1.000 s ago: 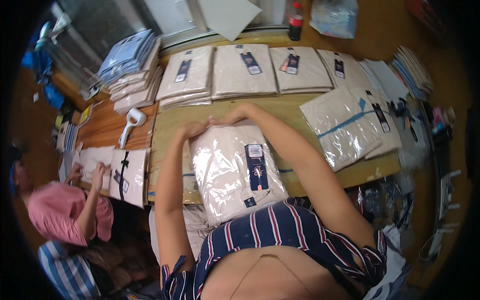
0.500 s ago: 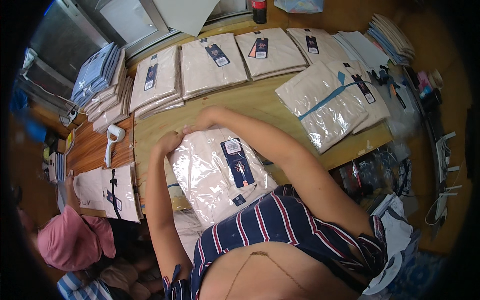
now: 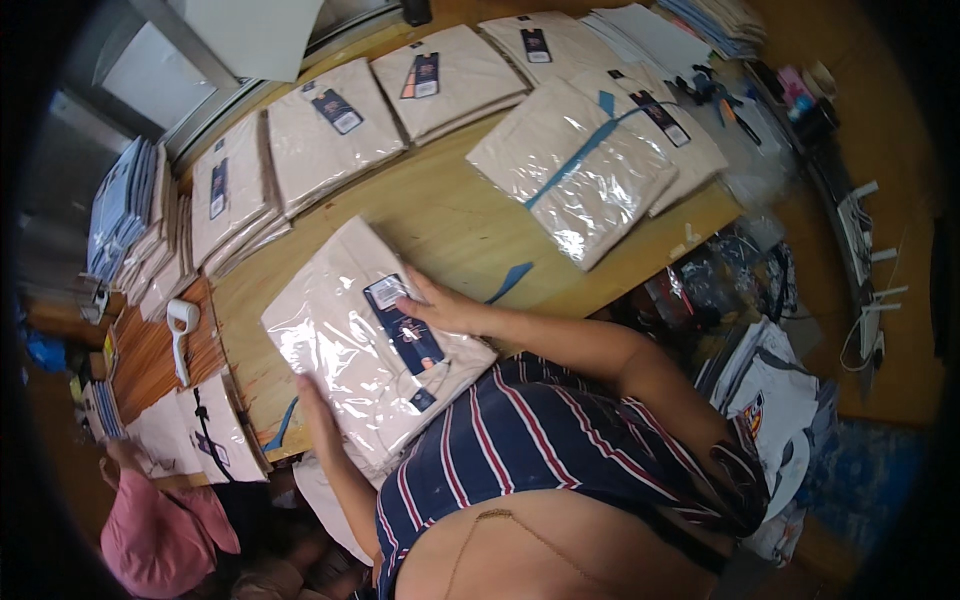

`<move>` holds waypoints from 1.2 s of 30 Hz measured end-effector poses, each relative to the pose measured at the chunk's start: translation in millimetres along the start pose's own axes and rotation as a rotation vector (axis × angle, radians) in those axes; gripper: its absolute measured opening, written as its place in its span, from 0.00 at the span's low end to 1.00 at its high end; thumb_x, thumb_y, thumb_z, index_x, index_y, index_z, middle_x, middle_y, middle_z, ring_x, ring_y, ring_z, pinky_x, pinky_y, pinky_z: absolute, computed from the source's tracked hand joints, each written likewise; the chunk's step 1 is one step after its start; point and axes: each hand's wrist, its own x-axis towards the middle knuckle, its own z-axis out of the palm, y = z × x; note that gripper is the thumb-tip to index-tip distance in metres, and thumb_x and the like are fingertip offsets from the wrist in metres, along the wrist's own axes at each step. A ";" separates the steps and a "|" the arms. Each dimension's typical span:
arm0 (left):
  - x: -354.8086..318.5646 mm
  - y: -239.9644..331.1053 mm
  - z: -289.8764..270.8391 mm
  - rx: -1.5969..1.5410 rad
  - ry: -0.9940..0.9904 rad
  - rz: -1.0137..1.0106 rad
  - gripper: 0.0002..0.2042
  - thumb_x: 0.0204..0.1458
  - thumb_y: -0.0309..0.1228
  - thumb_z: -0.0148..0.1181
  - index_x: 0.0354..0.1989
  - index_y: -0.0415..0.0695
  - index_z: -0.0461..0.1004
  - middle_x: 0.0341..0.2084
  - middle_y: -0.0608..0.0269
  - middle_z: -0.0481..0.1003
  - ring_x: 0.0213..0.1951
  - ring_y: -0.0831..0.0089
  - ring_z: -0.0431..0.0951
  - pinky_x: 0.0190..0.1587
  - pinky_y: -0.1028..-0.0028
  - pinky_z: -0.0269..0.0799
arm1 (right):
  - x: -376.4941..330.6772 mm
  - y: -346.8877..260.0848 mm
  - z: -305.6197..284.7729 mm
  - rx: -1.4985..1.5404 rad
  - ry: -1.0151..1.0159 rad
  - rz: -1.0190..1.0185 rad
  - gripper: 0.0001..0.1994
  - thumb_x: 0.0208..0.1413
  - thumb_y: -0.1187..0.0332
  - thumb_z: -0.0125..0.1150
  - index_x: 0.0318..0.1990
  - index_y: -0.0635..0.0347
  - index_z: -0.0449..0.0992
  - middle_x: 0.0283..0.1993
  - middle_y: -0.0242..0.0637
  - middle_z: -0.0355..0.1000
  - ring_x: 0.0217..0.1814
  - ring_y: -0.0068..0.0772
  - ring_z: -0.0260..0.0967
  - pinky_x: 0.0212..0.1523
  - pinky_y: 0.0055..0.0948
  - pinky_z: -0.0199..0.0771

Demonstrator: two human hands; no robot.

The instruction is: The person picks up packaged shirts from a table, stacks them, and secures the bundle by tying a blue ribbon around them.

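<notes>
A folded pale beige garment in a clear plastic bag (image 3: 340,340) lies tilted in front of me, its lower end against my striped top. It carries a dark blue hang tag (image 3: 405,325) with a white sticker. My left hand (image 3: 313,400) grips the bag's left edge, its fingers partly hidden. On the opposite edge is my right hand (image 3: 440,302), with the thumb over the tag and the other fingers along the side. Blue strips lie on the wooden table (image 3: 440,220), one strip (image 3: 512,282) beyond my right forearm and another strip (image 3: 283,425) left of my left hand.
Stacks of bagged beige garments (image 3: 335,115) line the table's back. Two more bagged garments (image 3: 590,160) lie at right, one under a blue strip. Blue folded garments (image 3: 125,210) and a white handled roller (image 3: 182,335) are at left. A person in pink (image 3: 165,530) handles a garment (image 3: 180,430) nearby.
My hands have come from the bag's far edge to its two sides. The bag now sits turned and lifted at its far end. The whole view has shifted and tilted.
</notes>
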 end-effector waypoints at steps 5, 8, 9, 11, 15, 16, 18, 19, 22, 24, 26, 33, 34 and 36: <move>-19.0 3.9 -31.9 0.479 0.078 0.385 0.21 0.46 0.26 0.44 0.51 0.39 0.55 0.50 0.49 0.57 0.52 0.60 0.56 0.54 0.67 0.47 | -9.6 -0.9 -70.9 -0.117 -0.052 0.003 0.20 0.45 0.69 0.52 0.49 0.55 0.62 0.50 0.43 0.56 0.49 0.38 0.56 0.45 0.29 0.60; -28.2 -25.8 -40.4 0.821 0.204 0.574 0.18 0.34 0.15 0.47 0.39 0.34 0.65 0.46 0.48 0.60 0.51 0.55 0.56 0.54 0.65 0.48 | -33.8 -8.1 -87.0 -0.503 -0.158 -0.055 0.22 0.37 0.67 0.59 0.45 0.53 0.66 0.47 0.41 0.57 0.52 0.40 0.50 0.52 0.34 0.51; -28.7 -28.2 -39.0 0.772 0.235 0.580 0.13 0.35 0.17 0.48 0.34 0.34 0.66 0.45 0.49 0.61 0.50 0.54 0.58 0.53 0.65 0.50 | -41.7 -11.9 -83.1 -0.532 -0.148 -0.060 0.22 0.35 0.66 0.60 0.43 0.53 0.68 0.47 0.39 0.57 0.53 0.39 0.48 0.53 0.35 0.48; -28.1 -5.0 -16.4 0.915 0.307 0.644 0.09 0.35 0.18 0.50 0.29 0.33 0.67 0.38 0.49 0.65 0.42 0.53 0.63 0.46 0.67 0.57 | -51.0 -12.4 -73.7 -0.626 -0.095 -0.086 0.12 0.34 0.68 0.61 0.31 0.55 0.72 0.43 0.38 0.58 0.50 0.36 0.51 0.49 0.33 0.52; -30.3 23.5 -13.0 0.819 0.251 0.441 0.02 0.43 0.21 0.47 0.26 0.36 0.63 0.19 0.50 0.67 0.23 0.55 0.68 0.26 0.67 0.62 | -31.5 3.8 -61.2 -0.353 0.015 0.074 0.04 0.42 0.72 0.51 0.29 0.58 0.68 0.29 0.42 0.66 0.35 0.43 0.63 0.34 0.37 0.62; -25.3 22.7 -18.7 0.868 0.241 0.502 0.03 0.43 0.23 0.48 0.26 0.36 0.64 0.18 0.50 0.68 0.22 0.54 0.68 0.25 0.67 0.62 | -22.5 4.4 -63.8 -0.244 0.033 0.232 0.04 0.44 0.72 0.49 0.30 0.57 0.67 0.28 0.44 0.67 0.32 0.47 0.65 0.31 0.39 0.63; -20.2 41.5 -22.2 0.940 0.077 0.423 0.04 0.42 0.24 0.49 0.26 0.37 0.68 0.18 0.49 0.69 0.23 0.54 0.69 0.26 0.68 0.63 | 4.0 6.3 -85.7 -0.514 0.222 0.106 0.04 0.47 0.71 0.45 0.30 0.57 0.65 0.23 0.48 0.67 0.27 0.51 0.65 0.26 0.42 0.63; -16.8 46.2 -23.2 0.979 0.020 0.430 0.04 0.41 0.24 0.50 0.25 0.38 0.69 0.17 0.50 0.69 0.22 0.54 0.69 0.26 0.68 0.63 | 24.1 14.4 -103.0 -0.573 0.329 0.063 0.04 0.47 0.70 0.45 0.30 0.56 0.65 0.24 0.48 0.67 0.28 0.51 0.65 0.26 0.42 0.63; -2.8 58.1 -26.8 1.074 -0.141 0.394 0.04 0.40 0.25 0.51 0.23 0.39 0.72 0.15 0.51 0.69 0.21 0.54 0.69 0.25 0.68 0.63 | 56.1 11.3 -138.6 -0.586 0.519 0.057 0.06 0.48 0.68 0.44 0.31 0.58 0.66 0.25 0.48 0.67 0.30 0.51 0.65 0.28 0.41 0.63; 6.9 73.4 -36.7 1.121 -0.201 0.299 0.05 0.39 0.26 0.51 0.23 0.40 0.73 0.14 0.51 0.69 0.21 0.55 0.70 0.25 0.68 0.64 | 57.3 14.1 -128.2 -0.610 0.360 0.038 0.05 0.47 0.69 0.47 0.30 0.58 0.67 0.24 0.47 0.67 0.28 0.49 0.65 0.26 0.38 0.63; 19.0 85.1 -63.0 1.298 0.054 0.435 0.05 0.39 0.28 0.51 0.21 0.43 0.73 0.16 0.53 0.70 0.22 0.58 0.71 0.25 0.66 0.64 | 51.4 13.2 -109.1 -0.629 0.178 -0.001 0.05 0.46 0.70 0.49 0.31 0.57 0.69 0.24 0.46 0.67 0.27 0.48 0.65 0.27 0.37 0.63; 25.0 136.7 -82.9 1.571 0.511 0.517 0.07 0.44 0.35 0.48 0.26 0.46 0.71 0.18 0.53 0.71 0.22 0.57 0.72 0.22 0.64 0.65 | 30.6 -7.9 -81.4 -0.810 -0.094 0.058 0.08 0.46 0.65 0.49 0.29 0.58 0.72 0.26 0.46 0.68 0.30 0.46 0.66 0.31 0.38 0.64; 27.7 137.2 -83.0 1.588 0.572 0.501 0.07 0.44 0.34 0.48 0.26 0.47 0.71 0.17 0.53 0.71 0.22 0.57 0.72 0.22 0.63 0.65 | 32.2 -6.2 -80.2 -0.835 -0.068 0.067 0.09 0.47 0.63 0.48 0.29 0.57 0.71 0.26 0.46 0.69 0.31 0.46 0.66 0.31 0.38 0.65; 33.4 122.2 -87.5 1.532 0.596 0.472 0.06 0.43 0.32 0.47 0.26 0.47 0.70 0.17 0.53 0.71 0.22 0.58 0.72 0.23 0.64 0.66 | 41.7 -5.2 -87.2 -0.878 0.053 0.103 0.11 0.47 0.62 0.47 0.29 0.58 0.71 0.27 0.46 0.69 0.31 0.47 0.66 0.32 0.39 0.65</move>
